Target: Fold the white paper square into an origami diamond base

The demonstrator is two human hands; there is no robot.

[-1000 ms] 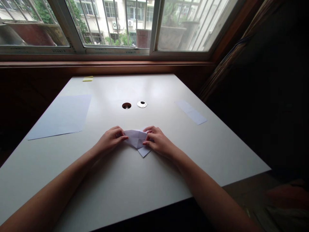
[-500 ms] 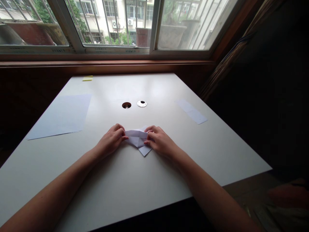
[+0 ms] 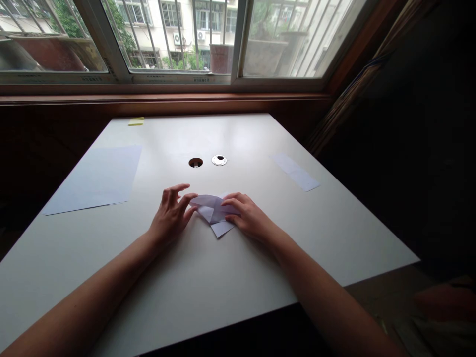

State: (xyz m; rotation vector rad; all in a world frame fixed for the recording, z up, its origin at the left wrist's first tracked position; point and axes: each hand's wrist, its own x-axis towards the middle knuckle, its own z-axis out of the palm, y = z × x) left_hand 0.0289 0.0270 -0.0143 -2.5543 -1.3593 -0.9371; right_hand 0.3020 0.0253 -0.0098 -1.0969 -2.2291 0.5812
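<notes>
A folded piece of white paper (image 3: 213, 209), with several creases and a pointed flap toward me, is on the table between my hands. My right hand (image 3: 245, 213) grips its right side, thumb in front and fingers over the top. At the paper's left corner is my left hand (image 3: 173, 208), its fingers spread apart. The left index fingertip and thumb are at that corner with a gap between them. My right fingers cover part of the paper's right end.
On the white table (image 3: 178, 297), a flat stack of white sheets (image 3: 96, 178) lies at left and a paper strip (image 3: 296, 172) at right. Beyond the hands are a round hole (image 3: 196, 162) and a metal ring cover (image 3: 219, 160). Yellow slips (image 3: 136, 121) lie near the far edge.
My left hand has loosened from a pinch, its fingers spreading and lifting. The paper's upper flap stands more open and rounded. My right hand stays on the right side, its fingers slightly shifted.
</notes>
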